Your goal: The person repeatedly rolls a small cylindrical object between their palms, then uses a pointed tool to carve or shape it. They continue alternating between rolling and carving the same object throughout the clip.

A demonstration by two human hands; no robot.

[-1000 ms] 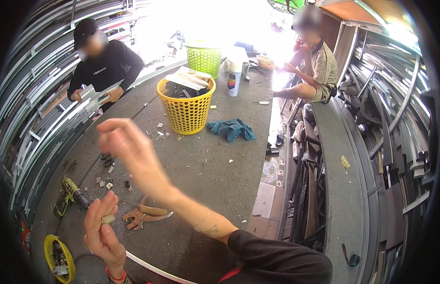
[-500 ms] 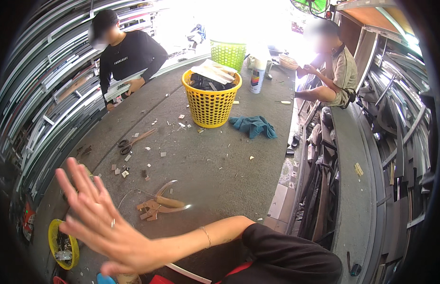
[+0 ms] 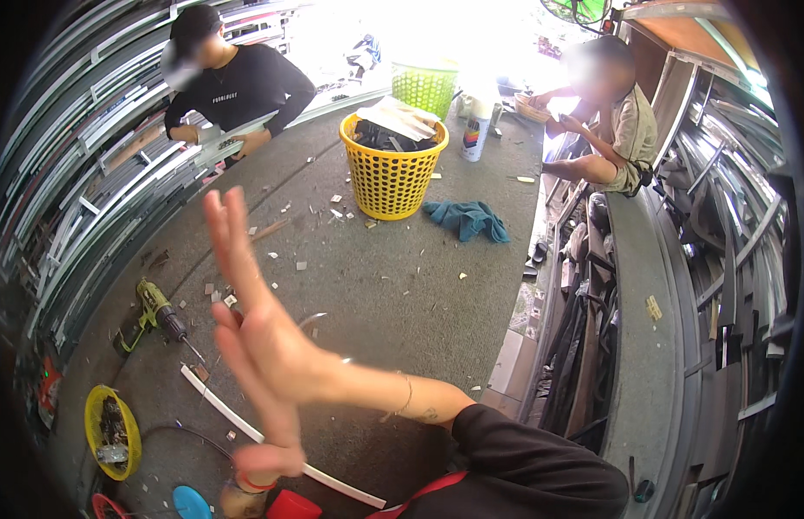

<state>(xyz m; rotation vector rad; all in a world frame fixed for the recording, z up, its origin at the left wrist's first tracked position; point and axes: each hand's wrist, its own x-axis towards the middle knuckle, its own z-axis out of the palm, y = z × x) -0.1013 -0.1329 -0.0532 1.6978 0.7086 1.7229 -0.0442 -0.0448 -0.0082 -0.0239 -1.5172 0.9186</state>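
Observation:
My right hand (image 3: 285,346) is raised over the near left part of the grey worktop (image 3: 393,285), fingers stretched up and holding nothing. Just below it, my left hand (image 3: 268,458) comes up from the lower edge with a red band at the wrist. Its fingers look stretched and are partly overlapped by the right hand; whether the palms touch, I cannot tell. Under the hands runs a long white strip (image 3: 237,421). To their left lies a green cordless drill (image 3: 155,313). A curved metal tip (image 3: 314,319) shows beyond my right wrist; the rest of that tool is hidden.
A yellow basket (image 3: 389,182) filled with dark pieces stands farther back, beside a teal cloth (image 3: 468,220) and a spray can (image 3: 475,134). Small scraps dot the worktop. A smaller yellow basket (image 3: 135,432) and blue disc (image 3: 191,502) sit near left. Two people work at the far sides.
My right hand has swung right and turned edge-on, uncovering the drill and more of the white strip. My left hand has risen into view. The scissors and pliers-like tool are now mostly covered.

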